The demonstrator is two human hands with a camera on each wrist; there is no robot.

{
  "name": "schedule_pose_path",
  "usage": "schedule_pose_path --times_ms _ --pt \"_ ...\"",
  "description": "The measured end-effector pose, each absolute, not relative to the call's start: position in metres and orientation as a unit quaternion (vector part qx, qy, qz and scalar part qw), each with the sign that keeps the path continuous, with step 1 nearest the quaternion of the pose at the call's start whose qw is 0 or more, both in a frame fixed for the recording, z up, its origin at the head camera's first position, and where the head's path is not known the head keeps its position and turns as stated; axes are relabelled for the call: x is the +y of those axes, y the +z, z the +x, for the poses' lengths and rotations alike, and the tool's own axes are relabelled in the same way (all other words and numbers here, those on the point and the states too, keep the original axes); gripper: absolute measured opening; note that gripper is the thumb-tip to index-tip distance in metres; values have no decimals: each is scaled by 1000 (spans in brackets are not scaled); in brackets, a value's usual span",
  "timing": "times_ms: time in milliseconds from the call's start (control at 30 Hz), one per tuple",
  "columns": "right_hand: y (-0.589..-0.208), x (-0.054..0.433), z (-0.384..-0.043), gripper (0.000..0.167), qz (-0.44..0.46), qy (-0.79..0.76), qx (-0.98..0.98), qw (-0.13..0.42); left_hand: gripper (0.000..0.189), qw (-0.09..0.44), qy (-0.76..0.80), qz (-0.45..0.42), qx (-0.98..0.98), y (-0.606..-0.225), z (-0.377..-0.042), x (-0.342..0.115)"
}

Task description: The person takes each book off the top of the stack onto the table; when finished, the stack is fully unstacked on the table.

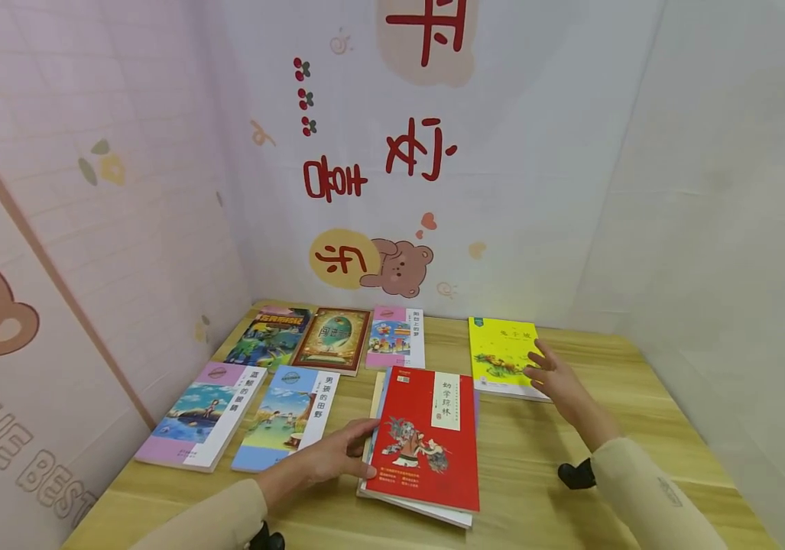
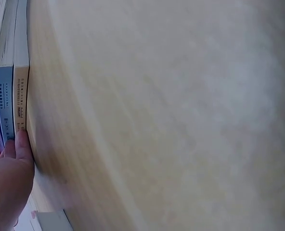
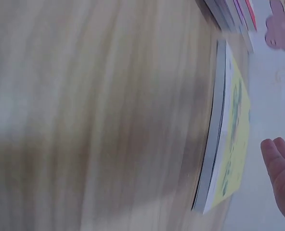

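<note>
A stack of books lies on the table with a red book point(image 1: 426, 435) uppermost. The left hand point(image 1: 326, 458) rests against the stack's left side, thumb near the red book's lower left corner. In the left wrist view, its fingertips touch the spines of a blue book point(image 2: 5, 103) and a beige book point(image 2: 21, 96) low in the stack. Toward the back right lies a yellow book point(image 1: 502, 355). The right hand point(image 1: 560, 386) is over that book's right edge, fingers spread and holding nothing; the right wrist view shows it above the yellow cover.
Left of the stack lie two books, one with a blue border point(image 1: 289, 416) and one with a pink border point(image 1: 202, 416). Behind them are a green-toned book point(image 1: 271, 336), a brown-framed book point(image 1: 332, 340) and a pink-and-white book point(image 1: 395, 338). A printed cloth point(image 1: 523, 153) hangs behind the wooden table point(image 1: 536, 473).
</note>
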State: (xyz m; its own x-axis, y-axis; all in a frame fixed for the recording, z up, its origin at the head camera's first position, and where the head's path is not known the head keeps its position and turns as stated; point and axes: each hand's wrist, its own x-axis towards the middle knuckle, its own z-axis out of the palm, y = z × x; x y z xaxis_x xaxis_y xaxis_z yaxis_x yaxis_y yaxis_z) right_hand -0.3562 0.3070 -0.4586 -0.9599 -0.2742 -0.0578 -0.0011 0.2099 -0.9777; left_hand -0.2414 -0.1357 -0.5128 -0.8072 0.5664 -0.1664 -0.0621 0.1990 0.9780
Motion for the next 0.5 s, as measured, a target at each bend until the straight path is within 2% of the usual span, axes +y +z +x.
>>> schedule_pose_path --times_ms 233,500 --pt "-460 278 -331 85 -102 -638 753 125 84 269 610 165 726 -512 -242 -138" --pt "-467 253 -298 79 -64 -666 733 122 90 290 615 177 711 -512 -242 -141"
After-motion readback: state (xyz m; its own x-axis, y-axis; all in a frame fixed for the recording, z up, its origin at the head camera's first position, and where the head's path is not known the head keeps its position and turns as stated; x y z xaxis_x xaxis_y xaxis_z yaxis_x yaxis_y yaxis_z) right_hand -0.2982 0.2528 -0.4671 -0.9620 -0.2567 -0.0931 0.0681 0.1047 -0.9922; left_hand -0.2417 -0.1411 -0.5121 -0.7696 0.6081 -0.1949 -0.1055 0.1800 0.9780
